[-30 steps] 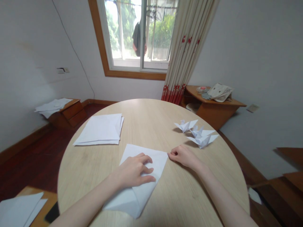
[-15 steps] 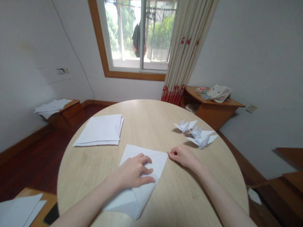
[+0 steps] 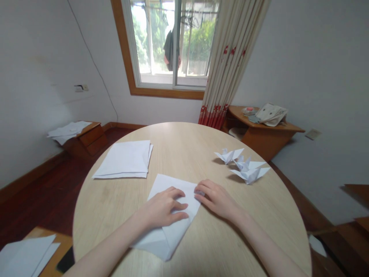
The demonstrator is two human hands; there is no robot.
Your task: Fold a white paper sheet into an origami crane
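Observation:
A partly folded sheet of white paper (image 3: 173,181) lies on the round table, its near end folded over with creased flaps. My left hand (image 3: 165,207) rests palm down on the middle of it, fingers spread and slightly bent, hiding part of the folds. At the sheet's right corner is my right hand (image 3: 215,196), its fingertips and thumb lying on the paper a little apart. Several folded paper cranes (image 3: 249,171) stand in a cluster beyond my right hand. A stack of white paper sheets (image 3: 125,157) lies to the far left.
The round wooden table (image 3: 175,134) has a curved edge. More white paper (image 3: 29,254) lies on a low surface at the lower left. Papers also cover a small cabinet (image 3: 89,134). A corner desk (image 3: 268,136) bears a cloth bag (image 3: 272,114) by the curtain (image 3: 230,57).
My right hand has moved slightly left onto the paper's right corner, and its curled fingers have straightened out. My left hand stays on the sheet. The whole view has shifted a little.

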